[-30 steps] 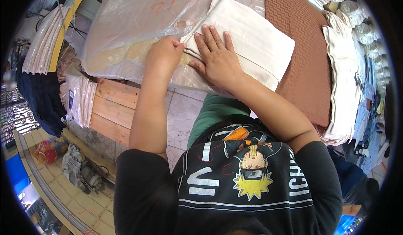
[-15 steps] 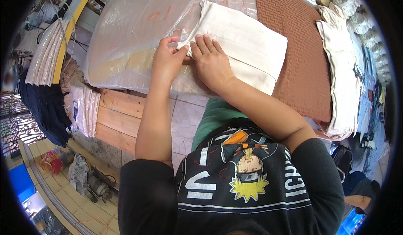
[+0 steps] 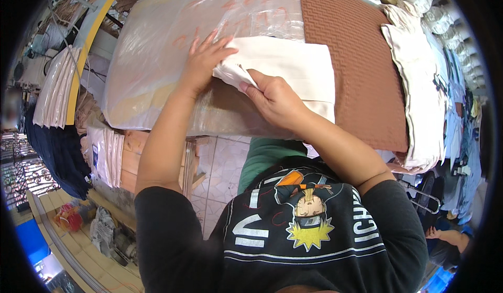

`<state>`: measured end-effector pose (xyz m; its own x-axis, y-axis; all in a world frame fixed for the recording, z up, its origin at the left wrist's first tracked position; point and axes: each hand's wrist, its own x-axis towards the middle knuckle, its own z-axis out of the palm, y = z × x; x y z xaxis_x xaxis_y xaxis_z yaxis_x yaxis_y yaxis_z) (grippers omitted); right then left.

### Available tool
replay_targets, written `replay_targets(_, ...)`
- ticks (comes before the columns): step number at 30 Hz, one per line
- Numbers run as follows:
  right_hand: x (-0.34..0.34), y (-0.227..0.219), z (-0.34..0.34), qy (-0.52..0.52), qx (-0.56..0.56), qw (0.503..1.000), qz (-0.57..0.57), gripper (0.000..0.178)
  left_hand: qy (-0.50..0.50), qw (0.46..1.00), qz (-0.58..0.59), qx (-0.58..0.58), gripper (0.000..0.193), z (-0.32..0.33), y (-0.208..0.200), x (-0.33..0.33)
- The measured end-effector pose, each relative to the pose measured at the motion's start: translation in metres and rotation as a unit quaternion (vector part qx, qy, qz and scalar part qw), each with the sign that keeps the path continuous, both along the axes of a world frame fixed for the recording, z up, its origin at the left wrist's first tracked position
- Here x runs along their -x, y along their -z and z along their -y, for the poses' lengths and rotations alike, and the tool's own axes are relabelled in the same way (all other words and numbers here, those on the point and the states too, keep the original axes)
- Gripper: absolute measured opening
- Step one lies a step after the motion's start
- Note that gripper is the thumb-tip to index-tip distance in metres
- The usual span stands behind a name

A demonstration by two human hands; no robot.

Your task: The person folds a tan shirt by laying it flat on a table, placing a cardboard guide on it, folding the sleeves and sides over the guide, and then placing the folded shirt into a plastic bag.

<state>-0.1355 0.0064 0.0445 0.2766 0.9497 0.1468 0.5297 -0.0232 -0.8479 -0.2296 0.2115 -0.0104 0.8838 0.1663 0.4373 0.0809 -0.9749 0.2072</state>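
A folded white cloth garment [image 3: 283,57] lies across the plastic-covered padded surface [image 3: 157,52] and the brown patterned cover. At its far left corner my left hand [image 3: 204,62] is open, its fingers spread and pointing away from me, with the thumb side against the cloth. My right hand [image 3: 277,99] pinches the near left edge of the garment. Its thumb lies on top of the lifted edge, and its fingers are partly hidden in the fold. The cloth is bunched and raised between the two hands.
The brown textured cover [image 3: 356,68] spans the surface's right part. Beyond it lie stacked white garments [image 3: 406,94] and rolled white bundles [image 3: 437,18]. Plastic-wrapped stacks [image 3: 107,151] and a yellow-edged board [image 3: 78,78] stand left. Another person's arm [image 3: 453,238] shows at lower right.
The garment has been turned so its far edge runs more level. My left hand has unpinched and spread its fingers; my right hand has gone from lying flat to gripping the near edge.
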Motion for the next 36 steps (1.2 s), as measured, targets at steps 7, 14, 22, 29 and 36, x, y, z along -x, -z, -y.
replay_targets(7, -0.049, -0.080, 0.058, 0.050, -0.069, 0.892, -0.444, 0.027, 0.049, 0.972, -0.201, 0.112, 0.024, 0.021, -0.153, -0.007)
replay_targets(14, -0.100, -0.117, 0.144, -0.042, -0.264, 0.806, -0.528, 0.034, -0.019, 0.891, -0.454, -0.006, 0.021, 0.138, -0.320, -0.073)
replay_targets(22, -0.165, -0.049, 0.209, 0.055, -0.219, 0.727, -0.649, 0.040, 0.116, 0.799, -0.590, -0.018, 0.033, 0.178, -0.261, -0.210)
replay_targets(29, -0.239, 0.031, 0.217, 0.155, -0.090, 0.727, -0.663, 0.041, 0.120, 0.684, -0.706, 0.140, 0.042, 0.142, -0.125, -0.327)
replay_targets(36, -0.267, 0.025, 0.224, 0.211, 0.025, 0.825, -0.524, 0.035, 0.045, 0.776, -0.498, 0.384, 0.058, 0.079, -0.105, -0.283)
